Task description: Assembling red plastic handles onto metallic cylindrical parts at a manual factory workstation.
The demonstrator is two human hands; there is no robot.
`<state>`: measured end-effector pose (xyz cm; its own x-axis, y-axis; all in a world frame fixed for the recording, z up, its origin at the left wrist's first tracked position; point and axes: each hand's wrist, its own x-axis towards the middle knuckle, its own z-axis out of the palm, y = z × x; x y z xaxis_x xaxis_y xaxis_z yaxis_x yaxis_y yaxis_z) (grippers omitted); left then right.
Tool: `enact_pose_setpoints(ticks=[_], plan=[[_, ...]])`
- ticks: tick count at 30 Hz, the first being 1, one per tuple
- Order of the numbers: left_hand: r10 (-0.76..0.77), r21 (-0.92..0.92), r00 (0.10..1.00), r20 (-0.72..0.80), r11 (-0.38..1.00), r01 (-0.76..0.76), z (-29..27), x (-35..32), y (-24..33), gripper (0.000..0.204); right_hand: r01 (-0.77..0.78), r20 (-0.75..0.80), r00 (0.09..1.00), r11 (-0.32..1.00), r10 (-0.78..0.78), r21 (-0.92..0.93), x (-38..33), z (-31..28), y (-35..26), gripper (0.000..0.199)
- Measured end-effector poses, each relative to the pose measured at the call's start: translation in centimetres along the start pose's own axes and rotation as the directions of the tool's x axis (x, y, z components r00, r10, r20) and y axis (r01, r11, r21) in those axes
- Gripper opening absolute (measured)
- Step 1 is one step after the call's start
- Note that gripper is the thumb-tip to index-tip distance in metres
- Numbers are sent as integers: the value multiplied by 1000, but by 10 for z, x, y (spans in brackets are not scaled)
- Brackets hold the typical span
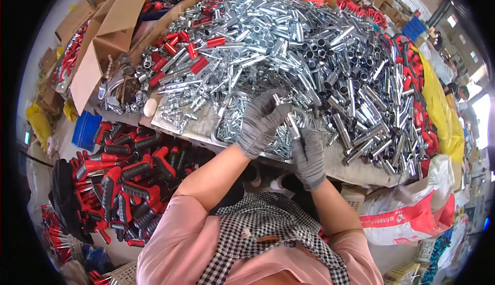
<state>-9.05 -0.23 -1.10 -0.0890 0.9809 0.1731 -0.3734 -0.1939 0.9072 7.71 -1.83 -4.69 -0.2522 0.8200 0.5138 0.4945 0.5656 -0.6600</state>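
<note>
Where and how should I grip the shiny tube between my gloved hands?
Probably the lower stretch of the silver tube, pinched across its width by your right hand, coming from the right and near side. Its body looks straight and slants down toward that hand, while the left hand crowds its upper end.

The gloved right hand [311, 157] holds a metal tube [293, 128] at the gloved left hand [260, 124], above small parts [279, 148].
</note>
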Motion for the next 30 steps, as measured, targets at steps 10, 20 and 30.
enact_pose_setpoints(ticks=[10,20,30], plan=[[41,-144,980,196,989,-12,12,-14,-1,52,-637,536,753,215,383,741,-21,-15,-38,41],[48,31,991,121,998,-52,31,-12,-5,42,-521,418,842,309,342,796,-27,-5,-21,45],[139,194,987,78,969,-152,34,-3,2,33,-549,477,831,279,287,788,-14,-3,-10,45]])
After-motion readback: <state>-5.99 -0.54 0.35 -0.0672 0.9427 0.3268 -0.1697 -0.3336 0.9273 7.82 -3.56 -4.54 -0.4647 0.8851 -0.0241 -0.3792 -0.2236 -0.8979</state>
